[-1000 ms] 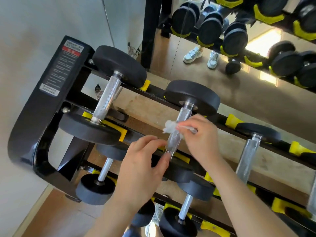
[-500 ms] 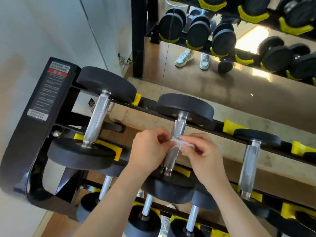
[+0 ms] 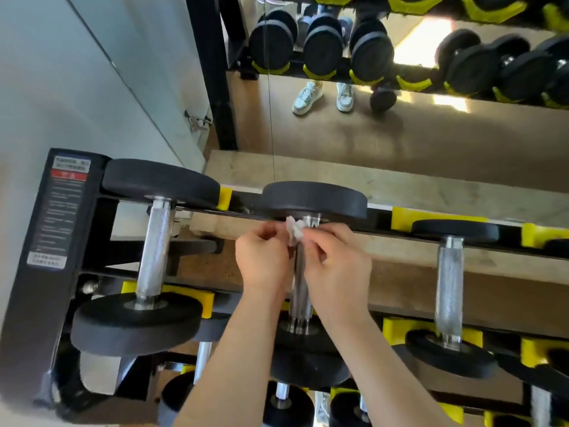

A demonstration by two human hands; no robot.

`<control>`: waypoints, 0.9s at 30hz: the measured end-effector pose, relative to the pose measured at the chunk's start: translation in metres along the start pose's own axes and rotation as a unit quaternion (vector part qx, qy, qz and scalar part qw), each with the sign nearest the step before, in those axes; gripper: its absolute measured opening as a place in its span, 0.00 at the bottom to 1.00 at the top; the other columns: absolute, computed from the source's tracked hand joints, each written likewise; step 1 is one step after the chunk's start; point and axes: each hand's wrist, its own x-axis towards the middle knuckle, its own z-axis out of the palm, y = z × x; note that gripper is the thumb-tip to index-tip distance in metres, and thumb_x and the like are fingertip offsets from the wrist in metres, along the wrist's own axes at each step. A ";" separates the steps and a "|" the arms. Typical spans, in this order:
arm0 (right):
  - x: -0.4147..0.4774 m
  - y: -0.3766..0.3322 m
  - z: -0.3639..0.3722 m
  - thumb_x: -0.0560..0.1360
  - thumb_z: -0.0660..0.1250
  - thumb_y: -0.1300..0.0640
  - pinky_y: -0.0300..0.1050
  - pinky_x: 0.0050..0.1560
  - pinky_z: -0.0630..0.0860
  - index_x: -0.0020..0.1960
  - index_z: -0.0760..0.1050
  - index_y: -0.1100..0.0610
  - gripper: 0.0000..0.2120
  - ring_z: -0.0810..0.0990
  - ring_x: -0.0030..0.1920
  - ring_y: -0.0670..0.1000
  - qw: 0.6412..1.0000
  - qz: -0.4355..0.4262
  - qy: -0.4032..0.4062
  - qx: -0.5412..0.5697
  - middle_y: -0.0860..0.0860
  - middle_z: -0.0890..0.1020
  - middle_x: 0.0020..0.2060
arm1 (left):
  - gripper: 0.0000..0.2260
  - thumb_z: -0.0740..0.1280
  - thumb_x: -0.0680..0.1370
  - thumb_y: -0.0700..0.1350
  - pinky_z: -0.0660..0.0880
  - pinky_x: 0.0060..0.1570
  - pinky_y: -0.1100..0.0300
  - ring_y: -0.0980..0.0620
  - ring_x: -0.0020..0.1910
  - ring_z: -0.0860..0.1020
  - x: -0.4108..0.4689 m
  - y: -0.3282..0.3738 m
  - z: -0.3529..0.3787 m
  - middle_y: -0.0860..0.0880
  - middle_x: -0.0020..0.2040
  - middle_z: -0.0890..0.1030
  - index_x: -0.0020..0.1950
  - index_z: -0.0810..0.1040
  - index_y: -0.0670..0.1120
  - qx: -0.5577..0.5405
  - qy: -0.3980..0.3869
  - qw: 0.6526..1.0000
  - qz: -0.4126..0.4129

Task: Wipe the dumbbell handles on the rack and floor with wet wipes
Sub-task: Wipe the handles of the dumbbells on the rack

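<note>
**Top tier of dumbbell rack, wipe at second handle**

- Rack [image 3: 43,303]: black steel frame with yellow cradles [image 3: 224,198] and a printed warning label [image 3: 66,211] on its left end post. It stands against a mirror [image 3: 400,143].
- Middle dumbbell [image 3: 314,200]: lies in the top tier, second from the left, black round heads at both ends. Its chrome handle [image 3: 301,303] shows between the two wrists; the upper part is hidden by the hands.
- Wet wipe [image 3: 294,231]: small, white and crumpled. It sits against the far end of that handle, just below the far head.
- Left hand [image 3: 264,257]: fingers curled, tips pinching the wipe from the left side.
- Right hand [image 3: 335,266]: fingers curled, tips pinching the same wipe from the right side. The two hands nearly touch across the handle.
- Left dumbbell [image 3: 154,251]: knurled handle bare, larger heads, one place to the left.
- Right dumbbell [image 3: 449,288]: knurled handle bare, smaller heads, one place to the right.
- Lower tiers: further dumbbells, partly hidden under the forearms.
- Mirror reflection: rows of dumbbells and a pair of pale shoes [image 3: 308,97] on a wooden floor.
</note>
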 end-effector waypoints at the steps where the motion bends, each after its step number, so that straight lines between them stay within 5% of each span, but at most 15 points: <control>1: 0.003 0.000 0.001 0.72 0.73 0.65 0.40 0.43 0.78 0.48 0.84 0.56 0.07 0.80 0.43 0.48 1.000 -0.005 0.000 -0.002 0.49 0.82 0.43 | 0.11 0.66 0.78 0.36 0.81 0.46 0.53 0.49 0.42 0.82 0.000 0.002 0.001 0.50 0.37 0.83 0.39 0.81 0.48 -0.042 -0.013 0.998 -0.042; 4: 0.003 0.000 0.001 0.72 0.72 0.66 0.31 0.44 0.75 0.45 0.83 0.56 0.07 0.80 0.42 0.42 0.996 0.068 0.031 0.056 0.48 0.82 0.42 | 0.09 0.67 0.78 0.40 0.80 0.46 0.60 0.59 0.40 0.82 -0.002 0.003 -0.002 0.51 0.40 0.84 0.41 0.81 0.51 0.004 -0.045 0.999 0.008; 6: 0.000 0.003 0.002 0.72 0.71 0.67 0.31 0.45 0.75 0.44 0.82 0.53 0.09 0.80 0.42 0.41 0.978 0.169 0.062 0.101 0.47 0.82 0.41 | 0.07 0.69 0.77 0.44 0.71 0.42 0.75 0.65 0.36 0.78 -0.008 0.001 -0.005 0.58 0.39 0.81 0.41 0.79 0.55 0.153 -0.052 0.975 0.152; 8: 0.002 0.007 0.004 0.72 0.69 0.68 0.37 0.48 0.78 0.43 0.81 0.51 0.12 0.81 0.43 0.41 0.951 0.271 0.062 0.138 0.45 0.83 0.40 | 0.03 0.71 0.75 0.45 0.67 0.42 0.79 0.64 0.37 0.74 -0.011 -0.002 -0.005 0.61 0.42 0.76 0.45 0.80 0.53 0.250 -0.039 0.920 0.300; 11: 0.008 0.006 -0.002 0.73 0.69 0.65 0.39 0.49 0.78 0.45 0.82 0.51 0.10 0.82 0.44 0.41 0.922 0.329 0.021 0.201 0.44 0.84 0.41 | 0.01 0.71 0.74 0.43 0.66 0.38 0.76 0.60 0.38 0.73 -0.006 -0.002 -0.002 0.54 0.42 0.80 0.43 0.83 0.47 0.265 -0.029 0.894 0.360; 14: 0.001 0.003 -0.017 0.75 0.70 0.58 0.39 0.50 0.78 0.49 0.83 0.49 0.06 0.82 0.45 0.42 0.941 0.280 -0.061 0.181 0.44 0.84 0.44 | 0.04 0.68 0.71 0.41 0.71 0.36 0.67 0.55 0.36 0.78 -0.004 -0.006 -0.007 0.51 0.40 0.82 0.41 0.83 0.47 0.303 -0.057 0.858 0.411; 16: -0.012 0.002 -0.029 0.73 0.72 0.55 0.38 0.48 0.79 0.47 0.82 0.45 0.05 0.82 0.44 0.41 0.945 0.264 -0.115 0.153 0.41 0.84 0.42 | 0.06 0.70 0.67 0.37 0.75 0.34 0.61 0.54 0.33 0.77 -0.013 -0.016 -0.017 0.53 0.36 0.80 0.38 0.82 0.49 0.339 -0.104 0.839 0.413; 21: -0.036 0.003 -0.053 0.69 0.76 0.55 0.37 0.45 0.78 0.41 0.81 0.41 0.09 0.81 0.41 0.37 0.925 0.242 -0.260 0.130 0.38 0.83 0.36 | 0.07 0.72 0.71 0.44 0.66 0.33 0.76 0.64 0.32 0.74 -0.037 -0.026 -0.044 0.62 0.32 0.78 0.38 0.83 0.56 0.419 -0.207 0.848 0.249; 24: -0.025 0.009 -0.040 0.70 0.75 0.58 0.39 0.45 0.79 0.43 0.83 0.47 0.06 0.81 0.41 0.40 0.962 0.171 -0.186 0.102 0.40 0.83 0.39 | 0.09 0.70 0.76 0.44 0.70 0.41 0.75 0.68 0.41 0.78 -0.043 -0.021 -0.052 0.64 0.38 0.81 0.47 0.84 0.59 0.339 -0.213 0.894 0.200; 27: -0.009 0.016 -0.023 0.72 0.72 0.61 0.44 0.47 0.80 0.49 0.83 0.54 0.06 0.80 0.45 0.43 0.990 0.056 -0.107 0.070 0.47 0.82 0.46 | 0.08 0.68 0.77 0.48 0.71 0.48 0.74 0.67 0.49 0.76 -0.062 -0.029 -0.062 0.65 0.46 0.80 0.52 0.81 0.58 0.309 -0.114 0.914 0.236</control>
